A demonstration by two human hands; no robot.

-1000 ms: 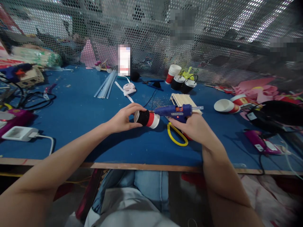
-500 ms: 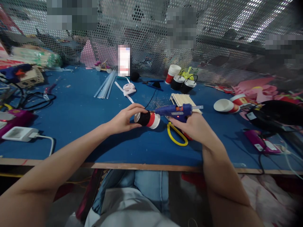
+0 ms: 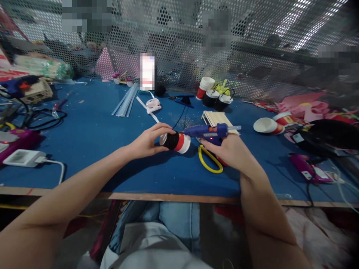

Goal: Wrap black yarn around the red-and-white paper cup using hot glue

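Observation:
Tilted on its side above the blue table, a paper cup point(image 3: 184, 143) is gripped by my left hand point(image 3: 147, 142) at its left end. Black cord is wound round part of the cup, beside a red band, and a strand trails up from it toward the back. My right hand point(image 3: 231, 149) is closed round a blue hot glue gun point(image 3: 206, 130) with a clear glue stick out of its rear. The gun's nozzle points left at the cup's upper side; whether it touches is hard to see. Yellow-handled scissors point(image 3: 210, 160) lie under the gun, partly hidden.
Behind stand black-wrapped cups point(image 3: 211, 98) with handles, a phone point(image 3: 147, 71), glue sticks point(image 3: 125, 102) and white ribbon point(image 3: 153, 105). A small wooden rack point(image 3: 217, 117) sits behind the gun. Rightward lie loose cups point(image 3: 266, 126) and a purple power strip point(image 3: 308, 169); a white charger point(image 3: 24, 158) is left.
Hardly anything differs. The cup and glue gun appear shifted very slightly right and down, and both hands keep their grips.

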